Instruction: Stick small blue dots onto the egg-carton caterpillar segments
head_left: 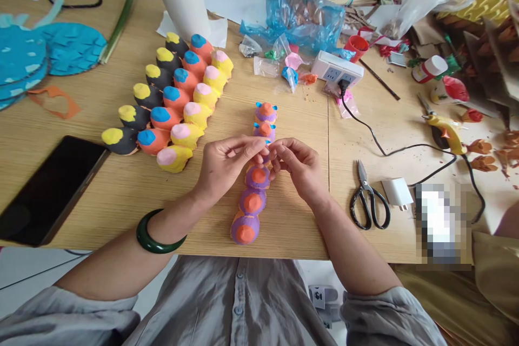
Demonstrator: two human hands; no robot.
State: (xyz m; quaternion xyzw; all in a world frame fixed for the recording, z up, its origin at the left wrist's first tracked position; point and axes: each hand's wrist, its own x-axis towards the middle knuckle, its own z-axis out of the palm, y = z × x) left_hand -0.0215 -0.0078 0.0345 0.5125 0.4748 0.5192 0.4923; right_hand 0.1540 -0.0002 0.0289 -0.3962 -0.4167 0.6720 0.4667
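Observation:
A strip of purple egg-carton bumps [252,201] with orange clay centres lies upright in front of me. The two farthest bumps [266,112] carry small blue bits at their sides. Over the third bump, my left hand [227,165] is closed in a pinch, with a tiny piece of blue clay [267,142] at its fingertips. My right hand [298,165] pinches right beside it, its fingertips almost meeting the left ones. What the right fingers hold is hidden. The fingers cover most of the third bump.
Painted egg-carton strips [174,100], a phone [52,189] and a white bottle [180,0] are on the left. To the right lie scissors [368,200], a white charger [397,193], a power strip [338,68] and a yellow glue gun [450,132]. Clay packets [290,73] lie behind.

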